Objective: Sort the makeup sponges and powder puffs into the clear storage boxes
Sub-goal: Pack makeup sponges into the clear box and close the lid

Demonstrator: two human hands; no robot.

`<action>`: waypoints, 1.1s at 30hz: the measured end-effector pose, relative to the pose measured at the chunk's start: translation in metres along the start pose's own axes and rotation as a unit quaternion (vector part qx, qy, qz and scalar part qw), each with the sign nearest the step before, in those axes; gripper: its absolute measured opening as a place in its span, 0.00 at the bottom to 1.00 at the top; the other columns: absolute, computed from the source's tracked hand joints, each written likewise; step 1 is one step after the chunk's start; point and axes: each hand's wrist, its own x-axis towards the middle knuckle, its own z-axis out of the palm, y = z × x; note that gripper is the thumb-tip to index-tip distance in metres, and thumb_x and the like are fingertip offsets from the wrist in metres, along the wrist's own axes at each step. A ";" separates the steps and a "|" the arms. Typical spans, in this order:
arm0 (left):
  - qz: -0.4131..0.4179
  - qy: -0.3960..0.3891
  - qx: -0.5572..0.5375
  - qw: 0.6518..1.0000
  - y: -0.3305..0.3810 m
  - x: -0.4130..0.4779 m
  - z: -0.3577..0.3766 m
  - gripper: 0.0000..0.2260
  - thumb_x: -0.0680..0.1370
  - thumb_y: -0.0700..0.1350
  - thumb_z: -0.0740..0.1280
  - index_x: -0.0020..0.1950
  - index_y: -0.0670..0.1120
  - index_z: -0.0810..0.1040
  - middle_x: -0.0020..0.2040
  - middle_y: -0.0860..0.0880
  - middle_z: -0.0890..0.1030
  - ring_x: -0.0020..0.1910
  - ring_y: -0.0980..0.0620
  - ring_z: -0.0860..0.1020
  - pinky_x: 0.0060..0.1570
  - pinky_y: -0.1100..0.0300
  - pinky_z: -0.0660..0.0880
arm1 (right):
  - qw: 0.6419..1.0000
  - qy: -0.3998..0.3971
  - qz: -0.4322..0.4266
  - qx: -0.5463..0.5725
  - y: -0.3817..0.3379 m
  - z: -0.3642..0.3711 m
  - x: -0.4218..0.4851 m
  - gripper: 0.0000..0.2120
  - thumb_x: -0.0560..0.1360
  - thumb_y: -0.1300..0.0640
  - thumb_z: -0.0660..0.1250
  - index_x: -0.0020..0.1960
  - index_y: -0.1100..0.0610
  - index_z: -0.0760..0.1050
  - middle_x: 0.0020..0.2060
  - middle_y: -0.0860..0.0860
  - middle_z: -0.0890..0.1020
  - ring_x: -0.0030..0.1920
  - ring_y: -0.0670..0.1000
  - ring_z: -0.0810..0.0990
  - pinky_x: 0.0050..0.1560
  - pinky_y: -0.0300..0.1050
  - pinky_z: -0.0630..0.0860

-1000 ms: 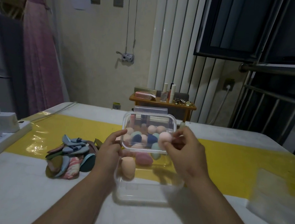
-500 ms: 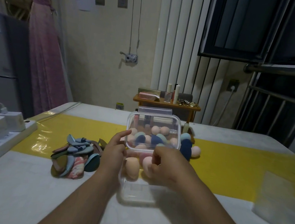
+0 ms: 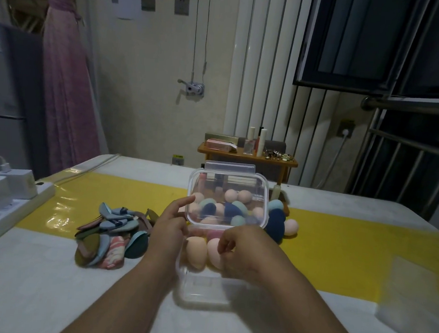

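1. From the head view, we see a clear storage box [image 3: 198,293] on the white table [image 3: 45,297], right in front of us, with its lid [image 3: 230,167] standing upright at the far edge.
2. Three makeup sponges are in the box. A peach sponge [image 3: 195,252] and a pale pink sponge [image 3: 213,254] stand side by side, touching, and a deeper pink sponge [image 3: 213,234] lies just behind them.
3. More sponges in dark blue, teal and peach are heaped behind the lid. We see them through it, and a few loose sponges [image 3: 275,224] stick out past its right side.
4. A pile of powder puffs [image 3: 110,236] lies on the table just left of the box, apart from it.
5. Our right hand [image 3: 245,252] reaches into the box from the right with its fingers curled onto the pale pink sponge, holding it. The thumb is hidden.
6. Our left hand [image 3: 169,228] grips the lid's left edge, with the index finger stretched up along the lid and the other fingers curled at its lower corner.
7. Both forearms come in from the bottom of the view and meet at the box.
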 end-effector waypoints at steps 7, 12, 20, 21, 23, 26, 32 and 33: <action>0.001 0.000 0.006 1.000 -0.001 0.002 -0.002 0.28 0.72 0.28 0.52 0.54 0.54 0.83 0.54 0.42 0.81 0.52 0.36 0.81 0.48 0.40 0.80 | 0.995 0.077 -0.048 0.029 0.011 0.002 -0.004 0.08 0.78 0.56 0.66 0.56 0.49 0.80 0.50 0.49 0.80 0.49 0.49 0.77 0.43 0.37 0.72; 0.001 -0.004 -0.005 1.000 0.001 0.000 -0.001 0.28 0.73 0.28 0.52 0.56 0.53 0.82 0.54 0.42 0.80 0.50 0.38 0.82 0.37 0.51 0.81 | 0.987 0.111 -0.065 0.096 0.018 0.003 -0.006 0.06 0.78 0.57 0.67 0.52 0.48 0.80 0.49 0.46 0.81 0.49 0.46 0.77 0.48 0.39 0.77; 0.001 -0.002 -0.010 1.000 0.007 -0.006 0.002 0.28 0.71 0.26 0.51 0.57 0.50 0.81 0.53 0.42 0.80 0.49 0.39 0.81 0.28 0.59 0.78 | 0.941 0.277 -0.037 0.189 0.041 -0.006 -0.001 0.04 0.74 0.59 0.70 0.44 0.50 0.81 0.39 0.44 0.81 0.41 0.44 0.78 0.40 0.38 0.75; 0.002 0.002 -0.016 1.000 0.007 -0.006 0.003 0.28 0.71 0.26 0.51 0.56 0.49 0.81 0.53 0.41 0.80 0.49 0.39 0.81 0.29 0.58 0.78 | 0.938 0.284 -0.023 0.198 0.046 -0.006 0.000 0.04 0.74 0.59 0.70 0.43 0.50 0.81 0.38 0.44 0.81 0.41 0.44 0.78 0.40 0.40 0.76; 0.001 0.006 -0.024 1.000 0.008 -0.007 0.004 0.29 0.71 0.26 0.51 0.56 0.49 0.82 0.51 0.42 0.81 0.48 0.39 0.81 0.29 0.57 0.78 | 0.932 0.296 0.000 0.209 0.056 -0.005 0.003 0.05 0.73 0.59 0.70 0.41 0.49 0.80 0.37 0.44 0.81 0.41 0.44 0.79 0.39 0.40 0.75; 0.002 0.006 -0.022 1.000 0.008 -0.008 0.004 0.29 0.70 0.26 0.51 0.56 0.50 0.82 0.48 0.44 0.82 0.45 0.41 0.82 0.30 0.58 0.78 | 0.921 0.316 0.028 0.225 0.069 -0.004 0.007 0.09 0.72 0.60 0.71 0.38 0.48 0.78 0.36 0.44 0.81 0.39 0.44 0.78 0.35 0.36 0.70; 0.023 0.005 0.006 1.000 0.016 -0.014 0.005 0.27 0.72 0.25 0.51 0.58 0.46 0.80 0.43 0.46 0.81 0.32 0.52 0.82 0.25 0.65 0.75 | 0.920 0.303 0.101 0.228 0.088 0.000 0.015 0.06 0.74 0.61 0.71 0.43 0.51 0.79 0.42 0.48 0.82 0.45 0.51 0.79 0.40 0.42 0.72; 0.026 0.004 0.012 1.000 0.017 -0.015 0.005 0.27 0.72 0.24 0.51 0.58 0.46 0.80 0.43 0.46 0.80 0.31 0.53 0.82 0.24 0.66 0.74 | 0.920 0.300 0.107 0.227 0.090 0.000 0.016 0.06 0.74 0.62 0.71 0.44 0.51 0.79 0.43 0.49 0.82 0.45 0.51 0.79 0.40 0.41 0.71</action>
